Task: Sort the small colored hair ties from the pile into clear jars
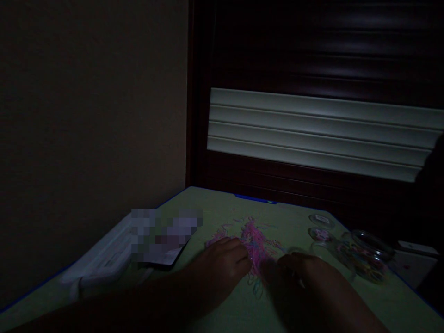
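Low in the middle of the frame, my left hand (222, 263) and my right hand (305, 277) rest on the green table (208, 203), one on each side of the pile of little pink bands (255, 240). My fingers are bent and touch the pile. It is too dark to tell if they pinch any bands. A clear jar (364, 256) lies lower right.

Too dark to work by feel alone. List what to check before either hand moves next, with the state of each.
1. Left hand on the band pile: ok, fingertips at its left edge.
2. Right hand on the pile: ok, at its near edge.
3. Either hand gripping bands: cannot tell.
4. Pile clear of the table edges: ok.
5. Jar upright: cannot tell; coloured bands show inside.
6. Light: not ok, very dim.
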The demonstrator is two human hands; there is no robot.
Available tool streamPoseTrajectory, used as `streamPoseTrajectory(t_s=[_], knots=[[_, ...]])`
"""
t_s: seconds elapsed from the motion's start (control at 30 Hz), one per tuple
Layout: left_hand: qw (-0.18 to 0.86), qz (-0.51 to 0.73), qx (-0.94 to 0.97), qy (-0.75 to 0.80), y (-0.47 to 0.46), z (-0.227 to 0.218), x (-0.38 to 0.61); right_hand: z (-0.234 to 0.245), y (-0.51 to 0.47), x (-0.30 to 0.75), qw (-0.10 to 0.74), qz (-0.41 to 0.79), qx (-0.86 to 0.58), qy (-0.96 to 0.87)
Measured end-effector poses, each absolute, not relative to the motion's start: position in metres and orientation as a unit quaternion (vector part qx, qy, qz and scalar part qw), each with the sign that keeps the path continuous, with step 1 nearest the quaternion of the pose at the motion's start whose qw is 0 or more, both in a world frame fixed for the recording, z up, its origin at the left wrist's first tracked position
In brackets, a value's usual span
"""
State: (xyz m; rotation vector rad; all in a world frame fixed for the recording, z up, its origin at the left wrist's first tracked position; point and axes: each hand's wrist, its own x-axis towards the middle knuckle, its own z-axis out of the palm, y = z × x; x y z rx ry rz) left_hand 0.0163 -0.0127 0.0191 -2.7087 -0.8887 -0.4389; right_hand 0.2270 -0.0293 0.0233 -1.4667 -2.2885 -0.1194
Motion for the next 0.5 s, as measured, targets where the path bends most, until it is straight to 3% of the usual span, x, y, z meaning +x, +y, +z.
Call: streamPoseTrajectory(t_s=[0.5], knots=[[0.149,-0.096,-0.935,-0.306,-0.013,0.031,0.010,0.044,-0.038,0.220,0.140,0.017,-0.561,-0.815]])
